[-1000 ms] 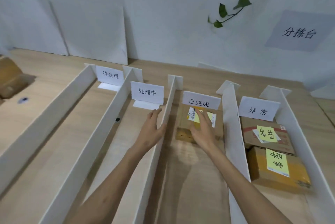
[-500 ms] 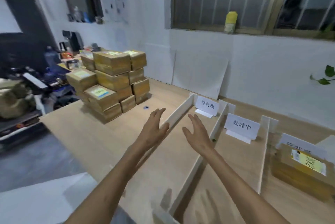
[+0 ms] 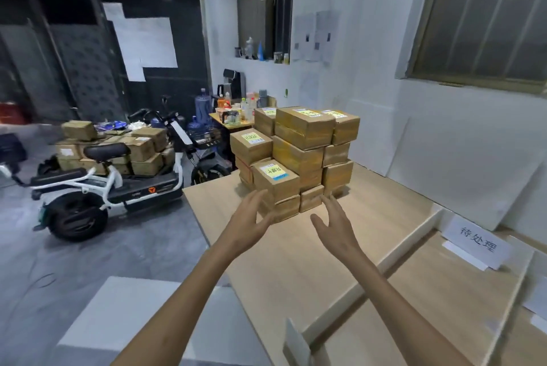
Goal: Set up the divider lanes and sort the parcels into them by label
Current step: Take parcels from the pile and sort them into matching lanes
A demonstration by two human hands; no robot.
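- Plainly, the danger is sitting in the stack of parcels point(image 3: 299, 155): the boxes are lying in uneven tiers near the far-left corner of the table point(image 3: 296, 271), so pulling a low or middle one would probably be dragging its neighbours over, some toward the table edge and the floor
- The front parcel point(image 3: 275, 180), showing a yellow label on top, is sitting on a lower box at the near corner of the stack; a one-sided grip could be tipping it or shifting the box beneath
- Labels are facing different ways and looking small from here, so a hurried read could be sending a parcel into the wrong lane; the one lane sign point(image 3: 476, 239) showing clearly is standing behind the white divider point(image 3: 381, 265)
- An arm swinging across with a box could be knocking that divider, which is looking light and free-standing
- The left hand point(image 3: 251, 223) is hovering with fingers spread and gently curved, holding nothing; its fingertips are lying just beside the lower front boxes, and I cannot tell whether they are touching
- The right hand point(image 3: 334, 226) is hovering over the table short of the stack, fingers straight and apart, gripping nothing and touching nothing
- Both palms are facing each other across a gap, as though framing the front parcel
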